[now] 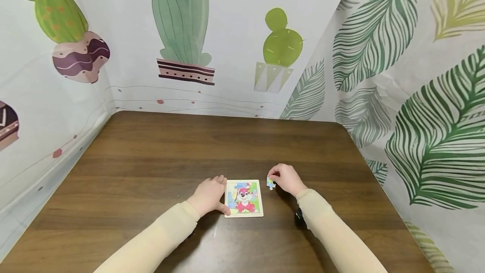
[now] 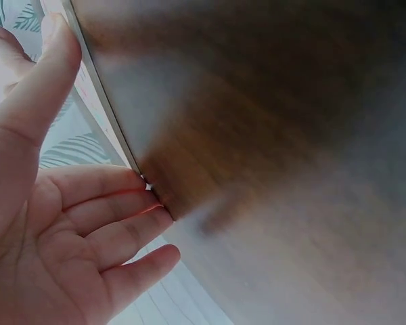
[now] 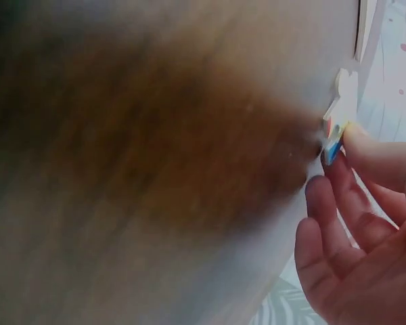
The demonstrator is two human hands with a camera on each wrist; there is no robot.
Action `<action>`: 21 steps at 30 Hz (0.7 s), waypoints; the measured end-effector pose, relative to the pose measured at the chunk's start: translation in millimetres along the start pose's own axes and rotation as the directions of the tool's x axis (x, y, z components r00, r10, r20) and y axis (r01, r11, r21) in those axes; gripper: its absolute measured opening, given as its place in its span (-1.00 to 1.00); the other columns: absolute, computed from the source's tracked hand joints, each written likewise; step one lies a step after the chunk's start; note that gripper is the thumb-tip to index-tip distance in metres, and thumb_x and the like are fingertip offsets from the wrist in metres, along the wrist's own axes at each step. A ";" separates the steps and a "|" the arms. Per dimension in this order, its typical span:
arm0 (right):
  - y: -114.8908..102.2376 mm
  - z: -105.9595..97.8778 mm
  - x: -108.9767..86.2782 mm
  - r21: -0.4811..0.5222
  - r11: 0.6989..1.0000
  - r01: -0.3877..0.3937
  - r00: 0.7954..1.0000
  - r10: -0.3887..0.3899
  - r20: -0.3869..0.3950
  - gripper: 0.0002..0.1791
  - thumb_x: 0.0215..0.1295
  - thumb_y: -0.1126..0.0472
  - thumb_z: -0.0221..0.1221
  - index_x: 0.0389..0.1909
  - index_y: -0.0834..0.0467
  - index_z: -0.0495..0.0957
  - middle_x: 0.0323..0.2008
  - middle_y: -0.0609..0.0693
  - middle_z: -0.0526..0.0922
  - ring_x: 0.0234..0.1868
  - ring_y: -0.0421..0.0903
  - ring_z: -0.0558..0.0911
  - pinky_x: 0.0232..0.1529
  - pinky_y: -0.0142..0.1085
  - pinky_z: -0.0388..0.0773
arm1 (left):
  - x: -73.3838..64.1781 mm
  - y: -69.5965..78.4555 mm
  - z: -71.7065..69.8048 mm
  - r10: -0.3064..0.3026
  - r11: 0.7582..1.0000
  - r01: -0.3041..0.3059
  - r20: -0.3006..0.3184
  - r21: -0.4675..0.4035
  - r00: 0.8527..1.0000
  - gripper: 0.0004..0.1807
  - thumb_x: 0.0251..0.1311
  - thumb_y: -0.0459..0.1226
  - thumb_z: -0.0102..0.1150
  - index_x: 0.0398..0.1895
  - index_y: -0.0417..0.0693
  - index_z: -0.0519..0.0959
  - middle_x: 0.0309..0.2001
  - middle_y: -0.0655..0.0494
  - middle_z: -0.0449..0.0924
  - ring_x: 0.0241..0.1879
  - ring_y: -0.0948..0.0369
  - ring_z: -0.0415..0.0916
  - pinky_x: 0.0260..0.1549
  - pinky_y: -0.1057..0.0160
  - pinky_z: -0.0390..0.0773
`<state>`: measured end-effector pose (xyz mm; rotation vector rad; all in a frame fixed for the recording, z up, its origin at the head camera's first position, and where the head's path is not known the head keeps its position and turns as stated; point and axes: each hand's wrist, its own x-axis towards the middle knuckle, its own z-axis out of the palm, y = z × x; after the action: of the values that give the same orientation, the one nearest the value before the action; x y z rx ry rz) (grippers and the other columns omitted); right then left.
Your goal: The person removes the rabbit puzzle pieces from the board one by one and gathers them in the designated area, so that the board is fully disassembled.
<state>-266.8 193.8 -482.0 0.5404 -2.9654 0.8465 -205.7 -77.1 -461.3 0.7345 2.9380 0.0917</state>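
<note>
On the table lies a square jigsaw puzzle (image 1: 244, 198) in a pale frame, its picture a red and white cartoon dog on blue and green. My left hand (image 1: 210, 196) rests along the frame's left side. Its thumb touches the lower left corner and its fairly straight fingers reach the upper left, as the left wrist view shows from low down. To the right of the frame, my right hand (image 1: 288, 179) pinches a small blue and yellow puzzle piece (image 1: 270, 183) between thumb and fingers. In the right wrist view the puzzle piece (image 3: 341, 115) appears nearly edge-on.
The brown wooden table (image 1: 170, 142) extends around the puzzle on every side. Behind it and at both sides hangs a white cloth (image 1: 235, 33) printed with cacti and leaves. A dark object (image 1: 299, 217) shows beneath the right wrist.
</note>
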 end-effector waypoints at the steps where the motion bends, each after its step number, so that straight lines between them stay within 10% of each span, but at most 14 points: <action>1: -0.3 0.2 -0.2 -0.015 1.000 0.001 1.000 -0.001 -0.008 -0.90 0.13 0.32 0.28 -0.52 0.10 0.63 -0.48 -0.10 0.61 -0.39 -0.19 0.52 -0.23 -0.23 0.51 | -0.1 -0.1 0.0 0.001 1.000 -0.001 -0.002 -0.002 1.000 0.13 -0.42 0.25 0.44 0.20 -0.36 0.41 0.22 -0.21 0.43 0.25 0.01 0.38 0.17 0.05 0.38; 21: -4.6 -0.5 1.2 -0.002 1.000 -0.008 1.000 0.008 0.015 -0.98 0.10 0.34 0.30 -0.45 0.18 0.64 -0.52 -0.11 0.60 -0.45 -0.22 0.50 -0.32 -0.29 0.48 | -0.5 0.3 -1.2 -0.007 1.000 0.007 0.014 -0.022 1.000 0.13 -0.41 0.23 0.45 0.20 -0.37 0.40 0.22 -0.22 0.42 0.25 0.00 0.37 0.20 0.05 0.34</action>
<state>-266.4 190.0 -479.0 0.5379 -2.9834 0.8432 -205.3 -77.1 -460.0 0.7193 2.9215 0.1172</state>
